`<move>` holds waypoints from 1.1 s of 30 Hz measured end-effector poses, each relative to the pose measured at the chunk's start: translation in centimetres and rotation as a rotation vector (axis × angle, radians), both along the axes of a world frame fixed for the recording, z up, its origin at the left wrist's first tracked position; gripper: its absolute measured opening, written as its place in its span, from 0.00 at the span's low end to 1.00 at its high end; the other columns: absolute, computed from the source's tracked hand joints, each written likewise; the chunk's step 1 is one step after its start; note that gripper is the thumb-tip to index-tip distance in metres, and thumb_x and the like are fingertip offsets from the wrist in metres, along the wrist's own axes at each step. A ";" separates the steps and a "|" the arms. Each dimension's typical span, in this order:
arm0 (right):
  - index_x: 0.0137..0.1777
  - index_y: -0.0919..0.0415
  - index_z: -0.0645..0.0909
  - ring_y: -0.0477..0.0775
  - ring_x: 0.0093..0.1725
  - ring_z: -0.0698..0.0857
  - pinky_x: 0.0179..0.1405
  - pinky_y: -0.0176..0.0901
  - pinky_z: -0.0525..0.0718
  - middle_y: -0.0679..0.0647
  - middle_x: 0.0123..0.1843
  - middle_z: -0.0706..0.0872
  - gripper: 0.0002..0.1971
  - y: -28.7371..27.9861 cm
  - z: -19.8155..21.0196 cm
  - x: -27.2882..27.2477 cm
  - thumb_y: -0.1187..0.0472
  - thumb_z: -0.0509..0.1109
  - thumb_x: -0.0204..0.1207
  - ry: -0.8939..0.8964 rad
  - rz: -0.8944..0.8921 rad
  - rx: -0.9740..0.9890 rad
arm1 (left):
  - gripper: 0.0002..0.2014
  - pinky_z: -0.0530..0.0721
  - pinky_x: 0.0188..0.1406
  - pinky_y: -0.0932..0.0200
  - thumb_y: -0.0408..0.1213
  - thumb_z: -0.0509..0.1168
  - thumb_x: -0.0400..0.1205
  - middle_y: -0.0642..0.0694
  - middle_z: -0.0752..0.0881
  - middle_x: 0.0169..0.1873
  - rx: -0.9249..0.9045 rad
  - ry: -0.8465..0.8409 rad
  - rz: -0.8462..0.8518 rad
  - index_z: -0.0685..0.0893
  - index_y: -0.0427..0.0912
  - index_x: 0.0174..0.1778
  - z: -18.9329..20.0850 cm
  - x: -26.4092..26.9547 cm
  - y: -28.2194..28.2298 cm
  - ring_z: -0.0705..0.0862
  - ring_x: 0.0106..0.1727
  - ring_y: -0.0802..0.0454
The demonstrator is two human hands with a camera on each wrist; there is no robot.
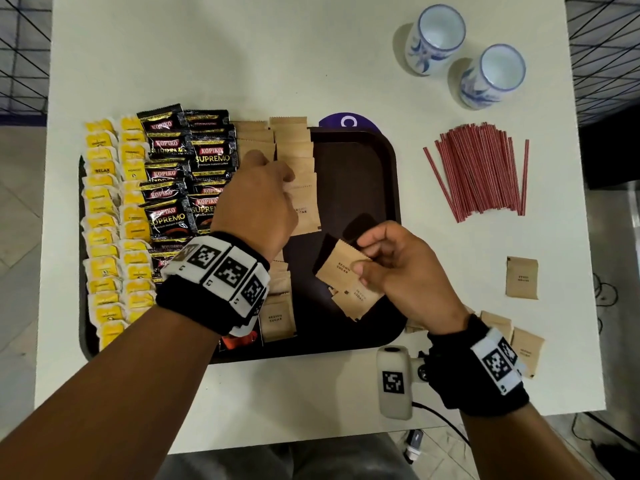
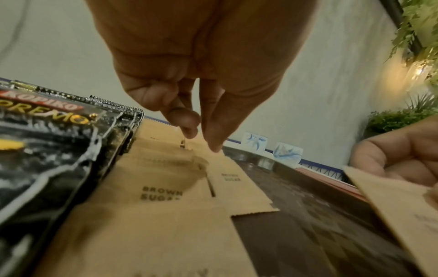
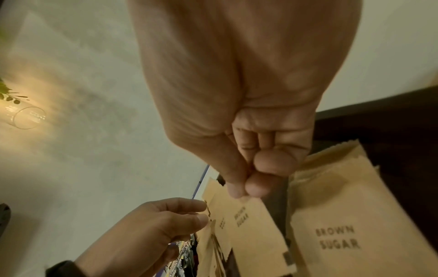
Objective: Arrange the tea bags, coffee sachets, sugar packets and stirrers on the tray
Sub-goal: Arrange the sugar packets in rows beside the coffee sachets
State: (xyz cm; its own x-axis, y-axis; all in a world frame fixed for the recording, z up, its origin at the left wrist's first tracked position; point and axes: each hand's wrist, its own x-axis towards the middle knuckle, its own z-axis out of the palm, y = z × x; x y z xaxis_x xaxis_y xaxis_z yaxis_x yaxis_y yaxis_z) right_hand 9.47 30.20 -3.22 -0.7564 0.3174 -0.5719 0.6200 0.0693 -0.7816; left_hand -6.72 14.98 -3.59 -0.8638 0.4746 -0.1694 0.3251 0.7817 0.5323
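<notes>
Dark tray (image 1: pixel 388 209) at bench (image 1: pixel 277 64) centre. From 9 o'clock toward the middle: yellow tea bags (image 1: pixel 104 216), black coffee sachets (image 1: pixel 180 174), overlapped brown sugar packets (image 1: pixel 294 150). Left hand (image 1: pixel 256 202) over those rows, fingers (image 2: pixel 213 131) lowered to a packet edge; grip cannot be told. Right hand (image 1: pixel 398 271) pinching loose sugar packets (image 1: pixel 341 271) above the tray at 5 o'clock. Red stirrers (image 1: pixel 481 171) off-tray at 3 o'clock; two cups (image 1: pixel 464 57) at 1 o'clock.
</notes>
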 end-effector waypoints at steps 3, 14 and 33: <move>0.51 0.54 0.86 0.55 0.41 0.90 0.48 0.59 0.91 0.53 0.43 0.89 0.11 0.0 0.2 -0.2 0.71 0.76 0.77 0.015 -0.034 -0.022 | 0.12 0.79 0.48 0.62 0.29 0.67 0.78 0.46 0.83 0.51 0.120 -0.020 -0.033 0.88 0.44 0.56 0.7 0.8 0.0 0.83 0.46 0.52; 0.54 0.52 0.87 0.46 0.39 0.89 0.48 0.48 0.90 0.47 0.41 0.90 0.10 0.2 0.7 -0.6 0.62 0.80 0.75 0.020 -0.035 0.101 | 0.07 0.87 0.43 0.62 0.35 0.74 0.76 0.55 0.90 0.38 0.162 -0.460 -0.174 0.90 0.49 0.49 1.5 2.2 -0.4 0.88 0.40 0.61; 0.66 0.49 0.75 0.53 0.54 0.82 0.42 0.41 0.84 0.48 0.65 0.68 0.26 -3.0 -0.5 3.4 0.54 0.80 0.70 -0.138 0.372 0.699 | 0.04 0.68 0.32 0.79 0.34 0.68 0.76 0.56 0.85 0.34 0.010 -0.199 0.002 0.88 0.46 0.41 0.4 0.7 -0.9 0.83 0.39 0.59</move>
State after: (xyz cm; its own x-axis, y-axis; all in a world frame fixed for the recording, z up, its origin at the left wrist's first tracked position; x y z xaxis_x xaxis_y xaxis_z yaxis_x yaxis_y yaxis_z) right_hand 12.91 27.21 -3.71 -0.8201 0.3779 -0.4296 0.5478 0.7353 -0.3989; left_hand -6.04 14.06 -3.21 -0.8147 0.4754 -0.3321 0.2114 0.7767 0.5934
